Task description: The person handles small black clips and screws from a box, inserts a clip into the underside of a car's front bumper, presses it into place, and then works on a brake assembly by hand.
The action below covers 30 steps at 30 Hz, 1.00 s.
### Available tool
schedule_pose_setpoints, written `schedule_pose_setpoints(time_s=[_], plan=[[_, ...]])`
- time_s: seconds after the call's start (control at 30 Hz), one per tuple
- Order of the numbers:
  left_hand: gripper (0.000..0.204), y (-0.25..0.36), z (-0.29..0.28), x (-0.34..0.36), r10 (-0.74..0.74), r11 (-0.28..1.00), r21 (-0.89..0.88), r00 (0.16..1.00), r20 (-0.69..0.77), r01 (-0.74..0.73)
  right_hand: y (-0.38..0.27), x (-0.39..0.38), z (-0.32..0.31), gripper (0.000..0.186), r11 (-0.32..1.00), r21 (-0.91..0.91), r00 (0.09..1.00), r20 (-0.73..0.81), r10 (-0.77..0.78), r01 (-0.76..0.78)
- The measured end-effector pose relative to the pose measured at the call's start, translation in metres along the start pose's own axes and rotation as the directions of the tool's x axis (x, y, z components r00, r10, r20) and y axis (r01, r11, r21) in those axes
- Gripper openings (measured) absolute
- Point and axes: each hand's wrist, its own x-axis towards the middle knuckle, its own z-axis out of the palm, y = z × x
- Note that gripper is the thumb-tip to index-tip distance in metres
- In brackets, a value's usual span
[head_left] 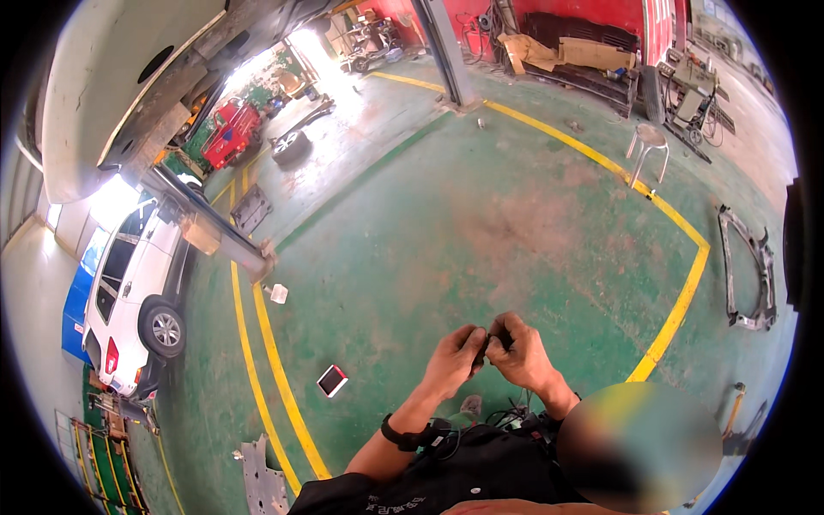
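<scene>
Both the left hand (455, 359) and right hand (521, 356) have fingers pinched narrow, meeting lower centre; what they hold, what's done or left, I cannot tell.

The scene is being viewed from the person's head through a wide fisheye lens, which is being aimed forward and down at the floor (386, 249). The left hand (452, 360) and right hand (522, 355) are being seen from close above, low in the view. The white car (129, 300) at left and the stool (651, 137) at upper right are being caught farther off.
</scene>
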Motion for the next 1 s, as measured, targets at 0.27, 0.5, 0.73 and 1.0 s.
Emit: schedule_pose_setpoints(time_s=[0.27,0.5,0.73,1.0], plan=[[0.024,0.0,-0.005,0.0,0.002,0.999,-0.04,1.0,-0.027,-0.003,0.007,0.008,0.003,0.013,0.959,0.262,0.992,0.099,0.082,-0.106],[0.025,-0.002,-0.038,0.016,-0.021,0.997,-0.076,0.999,-0.03,0.019,0.015,0.027,0.02,0.013,0.965,0.261,0.996,0.091,0.016,-0.039],[0.025,0.021,-0.081,0.052,-0.011,0.998,-0.055,0.996,0.094,0.016,0.01,0.07,0.048,0.009,0.938,0.337,0.996,0.047,0.074,-0.085],[0.025,0.044,-0.156,0.069,0.064,0.986,-0.158,0.994,0.085,-0.05,0.013,0.132,0.117,0.008,0.861,0.508,0.999,0.04,-0.031,0.006]])
